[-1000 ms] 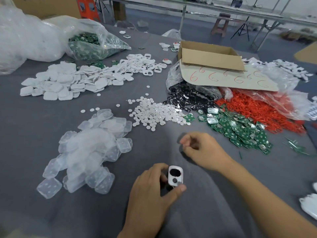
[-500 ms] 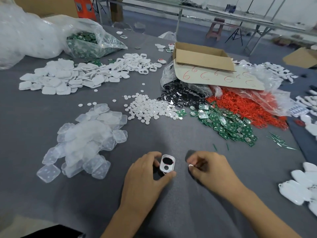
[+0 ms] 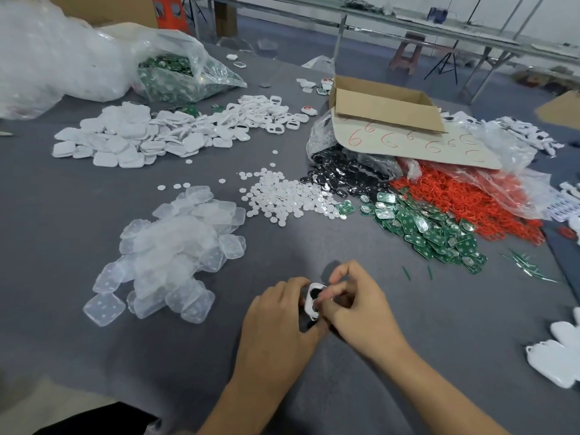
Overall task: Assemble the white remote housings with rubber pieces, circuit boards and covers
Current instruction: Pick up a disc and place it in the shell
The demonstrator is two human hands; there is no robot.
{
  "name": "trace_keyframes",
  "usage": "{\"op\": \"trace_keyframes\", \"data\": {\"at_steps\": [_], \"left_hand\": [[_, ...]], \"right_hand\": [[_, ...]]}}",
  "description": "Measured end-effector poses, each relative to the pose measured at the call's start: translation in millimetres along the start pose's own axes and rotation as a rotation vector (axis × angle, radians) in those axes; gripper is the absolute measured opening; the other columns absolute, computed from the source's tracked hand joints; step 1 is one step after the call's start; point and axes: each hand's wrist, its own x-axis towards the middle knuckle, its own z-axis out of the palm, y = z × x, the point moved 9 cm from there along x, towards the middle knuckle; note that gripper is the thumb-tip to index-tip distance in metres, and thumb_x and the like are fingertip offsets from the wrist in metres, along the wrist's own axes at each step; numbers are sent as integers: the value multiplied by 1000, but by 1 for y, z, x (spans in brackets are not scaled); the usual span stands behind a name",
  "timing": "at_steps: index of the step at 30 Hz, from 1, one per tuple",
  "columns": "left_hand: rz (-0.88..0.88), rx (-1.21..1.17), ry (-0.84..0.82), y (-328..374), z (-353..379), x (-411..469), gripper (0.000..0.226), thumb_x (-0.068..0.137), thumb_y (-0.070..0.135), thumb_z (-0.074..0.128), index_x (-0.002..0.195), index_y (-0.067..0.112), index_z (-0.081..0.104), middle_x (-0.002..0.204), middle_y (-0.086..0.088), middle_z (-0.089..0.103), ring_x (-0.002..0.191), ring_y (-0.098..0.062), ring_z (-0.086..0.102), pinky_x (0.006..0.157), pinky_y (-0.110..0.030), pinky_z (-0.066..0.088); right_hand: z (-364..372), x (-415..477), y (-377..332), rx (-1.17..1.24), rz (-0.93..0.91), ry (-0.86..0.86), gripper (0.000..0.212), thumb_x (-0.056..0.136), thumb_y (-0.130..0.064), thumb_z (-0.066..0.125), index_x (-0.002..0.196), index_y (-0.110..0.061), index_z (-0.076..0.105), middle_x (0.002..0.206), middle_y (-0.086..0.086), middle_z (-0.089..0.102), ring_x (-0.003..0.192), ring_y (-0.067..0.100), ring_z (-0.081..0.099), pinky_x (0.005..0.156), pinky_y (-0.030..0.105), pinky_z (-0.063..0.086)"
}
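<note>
Item: white remote housing (image 3: 314, 301) — held between my two hands over the tabletop (image 3: 94, 356), long axis running away from me.
Left hand (image 3: 276, 318): curled round its left edge, gripping.
Right hand (image 3: 357, 306): fingertips pinching its far end; any small part beneath them is hidden.
Circuit boards (image 3: 433, 227): ahead-right, nearer my right hand, nothing between.
Clear rubber pads (image 3: 175, 246): ahead-left.
White discs (image 3: 288, 199): straight ahead — black buttons (image 3: 342, 177) beyond.
</note>
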Motion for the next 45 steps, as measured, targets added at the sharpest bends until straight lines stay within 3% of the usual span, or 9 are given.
{"op": "trace_keyframes", "data": {"at_steps": [3,10,14,19,22,28,34,41,45], "left_hand": [[12,21,14,0,1,0,40,76,53,69,110,33,59,92,17,60,84,-9,58,76,-34,49],[33,63,33,1,2,-1,40,77,57,63,109,32,62,88,14,59,80,-12,58,71,-32,47],[33,69,34,1,2,0,37,77,50,69,109,34,62,87,15,58,79,-11,58,72,-32,48],[35,55,39,2,1,0,38,79,48,74,112,32,65,88,13,60,81,-11,60,75,-33,50],[18,30,28,2,1,1,39,81,51,73,115,33,66,88,14,58,83,-9,58,79,-31,49],[20,43,8,1,2,1,43,79,49,74,118,32,67,86,13,54,81,-10,56,77,-31,48],[27,43,39,3,-2,0,38,79,50,71,114,34,66,84,14,53,78,-9,55,74,-32,51],[14,39,50,2,-3,0,38,76,50,71,111,35,67,82,15,52,75,-9,55,71,-31,50],[14,47,41,0,0,0,39,77,52,70,112,36,66,83,16,53,77,-6,55,74,-29,49]], "right_hand": [[1,-1,2,-98,-35,16,32,74,-6,73,86,-27,51,75,-12,74,54,1,51,52,15,38],[-1,2,2,-163,-33,92,31,69,-5,76,77,-29,57,66,-9,68,55,0,52,54,12,40],[-5,4,11,-111,46,140,31,64,-5,83,72,-25,59,64,-12,63,53,0,51,53,14,39],[-5,22,1,-251,85,-43,36,60,-10,89,82,-27,67,72,-12,63,52,-1,50,55,14,40],[2,32,-6,-351,95,-166,27,62,-9,86,76,-29,74,68,-15,70,57,-4,59,54,11,44],[2,27,-4,-328,61,-82,23,63,-5,78,72,-26,73,62,-18,69,52,-6,59,47,8,41],[4,35,-23,-492,-61,-224,18,63,-10,82,72,-25,76,66,-16,71,62,0,66,58,19,53],[0,33,-19,-465,-55,-251,17,67,-17,89,78,-26,78,68,-22,71,60,-6,63,55,8,43],[-3,31,-16,-394,-31,-221,18,73,-14,87,84,-27,80,75,-17,74,69,-3,67,61,7,47]]}}
